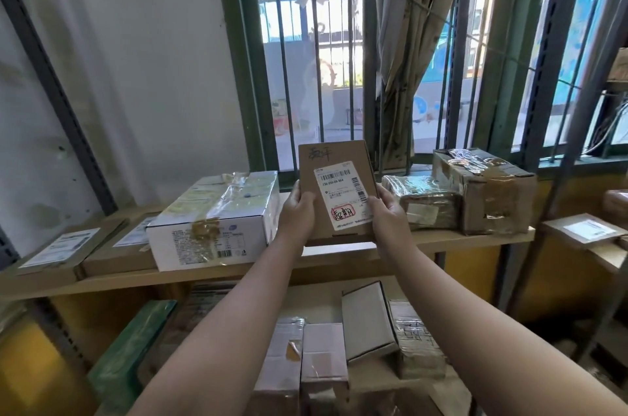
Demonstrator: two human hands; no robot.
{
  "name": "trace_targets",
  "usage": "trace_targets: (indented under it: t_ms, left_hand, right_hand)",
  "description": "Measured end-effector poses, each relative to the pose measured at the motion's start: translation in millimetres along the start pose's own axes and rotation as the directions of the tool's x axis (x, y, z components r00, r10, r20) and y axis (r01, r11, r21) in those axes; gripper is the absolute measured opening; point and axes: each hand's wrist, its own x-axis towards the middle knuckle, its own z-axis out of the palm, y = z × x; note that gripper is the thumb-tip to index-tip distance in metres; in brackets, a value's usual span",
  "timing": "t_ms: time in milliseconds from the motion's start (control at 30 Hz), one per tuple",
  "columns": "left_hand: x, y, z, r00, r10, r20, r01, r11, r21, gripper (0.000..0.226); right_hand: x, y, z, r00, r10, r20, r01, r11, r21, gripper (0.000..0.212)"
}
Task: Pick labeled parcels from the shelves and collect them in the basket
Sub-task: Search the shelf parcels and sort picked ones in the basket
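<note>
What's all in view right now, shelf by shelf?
held parcel: 1, brown, white label, upright between both hands
white box: 1, white, upper shelf, left of hands
flat mailers: 2, brown, upper shelf far left
wrapped parcel: 1, brown, upper shelf, right of hands
taped carton: 1, brown, upper shelf right end
green parcel: 1, green, lower shelf left
small boxes: several, brown and white, lower shelf
curtain: 1, beige, at barred window
left hand: grips held parcel's left edge
right hand: grips its right edge
</note>
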Motion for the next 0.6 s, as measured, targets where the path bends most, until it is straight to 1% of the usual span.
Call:
trace_targets:
  t_ms: [100, 133, 200, 233, 300, 333, 400, 467, 533, 600]
  left_hand:
    - [1, -7, 5, 0.999, -0.03, -0.013, 0.03, 0.999, 0.016, 0.044]
    - [0, -9, 7, 0.999, -0.025, -0.023, 0.026, 0.999, 0.047, 0.04]
    - [0, -11, 10, 0.998, -0.007, -0.064, 0.018, 0.987, 0.162, 0.039]
    - [2, -13, 10, 0.996, -0.007, -0.09, 0.029, 0.971, 0.239, 0.04]
    - [6, -16, 9, 0.99, -0.036, -0.135, 0.086, 0.918, 0.387, 0.042]
    - [9, -16, 8, 0.987, -0.065, -0.15, 0.125, 0.89, 0.439, 0.042]
    - [17, -16, 4, 0.975, -0.12, -0.185, 0.201, 0.829, 0.522, 0.042]
    - [24, -13, 1, 0.962, -0.158, -0.22, 0.262, 0.752, 0.605, 0.04]
    - [28, -10, 2, 0.962, -0.171, -0.211, 0.27, 0.689, 0.672, 0.037]
    - [29, -10, 6, 0.969, -0.165, -0.184, 0.247, 0.648, 0.721, 0.029]
  right_hand:
    - [2, 7, -7, 1.0, 0.031, -0.008, -0.031, 0.999, -0.034, 0.043]
    - [3, 8, -9, 0.999, 0.052, -0.003, -0.052, 0.997, -0.049, 0.044]
    - [5, 8, -13, 0.995, 0.098, 0.022, -0.095, 0.99, -0.106, 0.045]
    - [6, 7, -15, 0.993, 0.112, 0.04, -0.103, 0.979, -0.177, 0.045]
    - [8, 4, -19, 0.995, 0.085, 0.057, -0.057, 0.922, -0.384, 0.043]
    - [10, 3, -23, 0.998, 0.033, 0.045, -0.007, 0.882, -0.472, 0.041]
    - [15, -4, -33, 0.991, -0.136, 0.018, 0.12, 0.797, -0.592, 0.036]
    - [21, -16, -45, 0.956, -0.291, 0.018, 0.216, 0.667, -0.713, 0.034]
    - [30, -32, -60, 0.932, -0.363, 0.026, 0.22, 0.505, -0.835, 0.039]
    - [41, -47, -75, 0.929, -0.368, 0.045, 0.17, 0.315, -0.934, 0.045]
